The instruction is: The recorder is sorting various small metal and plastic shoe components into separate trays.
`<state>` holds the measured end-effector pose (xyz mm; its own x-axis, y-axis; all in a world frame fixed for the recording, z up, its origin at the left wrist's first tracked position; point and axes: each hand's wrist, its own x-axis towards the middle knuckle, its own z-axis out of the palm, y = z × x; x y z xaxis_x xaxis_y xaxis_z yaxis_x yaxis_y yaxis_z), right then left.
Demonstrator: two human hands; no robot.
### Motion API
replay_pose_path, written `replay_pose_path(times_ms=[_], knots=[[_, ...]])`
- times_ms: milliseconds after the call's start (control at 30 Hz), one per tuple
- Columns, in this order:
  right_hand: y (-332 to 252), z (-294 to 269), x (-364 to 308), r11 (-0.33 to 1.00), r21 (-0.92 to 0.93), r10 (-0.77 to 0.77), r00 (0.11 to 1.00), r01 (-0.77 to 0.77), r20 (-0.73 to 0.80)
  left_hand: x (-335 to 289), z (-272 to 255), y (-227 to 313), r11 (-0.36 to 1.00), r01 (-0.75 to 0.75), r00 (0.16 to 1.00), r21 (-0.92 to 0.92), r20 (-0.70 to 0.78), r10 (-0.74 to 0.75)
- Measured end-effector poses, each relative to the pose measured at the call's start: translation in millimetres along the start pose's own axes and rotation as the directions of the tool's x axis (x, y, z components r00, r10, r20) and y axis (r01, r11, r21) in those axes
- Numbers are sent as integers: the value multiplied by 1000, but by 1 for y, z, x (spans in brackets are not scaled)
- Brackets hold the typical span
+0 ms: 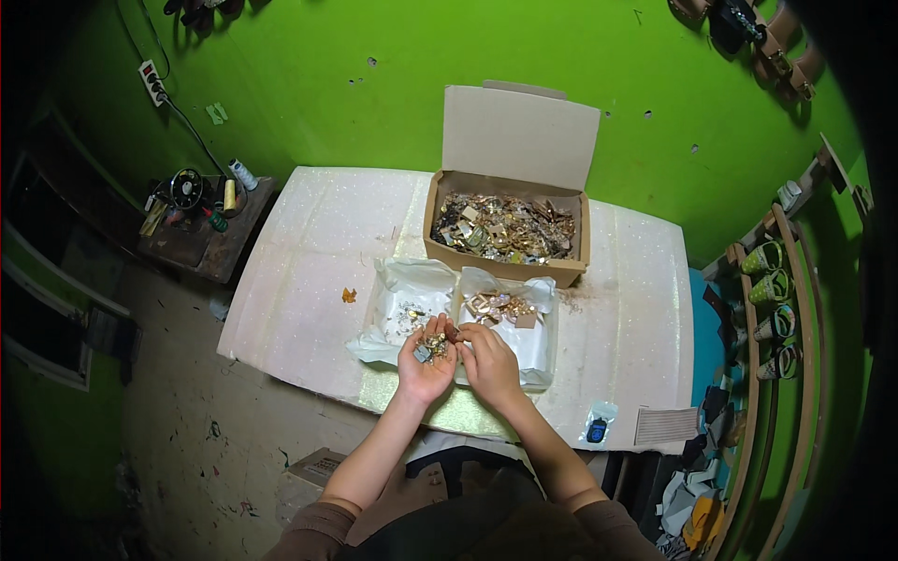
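My left hand (426, 375) is turned palm up and cupped around a small heap of shiny metal pieces (431, 349), gold and silver in colour. Close beside it, my right hand (488, 363) has its fingers pinched together at the edge of the heap; a small dark brownish bit shows at its fingertips, too small to name. Both hands are over the near side of two paper-lined trays. Silver bits lie in the left tray (385, 292). Gold-coloured pieces (502, 307) and a tan square are in the right tray (533, 363).
Behind the trays an open cardboard box (505, 266) holds many mixed metal ornaments. An orange-brown piece (349, 295) lies left on the glittery white table (299, 252). A small clear packet (599, 424) and a striped pad (666, 425) lie front right. A sandal rack (769, 309) stands right.
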<state>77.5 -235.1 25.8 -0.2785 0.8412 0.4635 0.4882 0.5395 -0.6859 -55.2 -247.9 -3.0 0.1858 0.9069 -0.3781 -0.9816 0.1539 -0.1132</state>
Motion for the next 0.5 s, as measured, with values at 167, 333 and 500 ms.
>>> replay_pose_path(times_ms=[167, 333, 500], knots=[[19, -22, -10, 995, -76, -61, 997, 64, 45, 5, -7, -27, 999, -19, 1000, 28, 20, 18], [26, -41, -19, 998, -22, -62, 998, 63, 19, 5, -8, -51, 998, -6, 999, 63, 52, 3], [32, -51, -31, 998, 19, 63, 996, -64, 59, 6, -22, -67, 998, -19, 1000, 59, 18, 18]])
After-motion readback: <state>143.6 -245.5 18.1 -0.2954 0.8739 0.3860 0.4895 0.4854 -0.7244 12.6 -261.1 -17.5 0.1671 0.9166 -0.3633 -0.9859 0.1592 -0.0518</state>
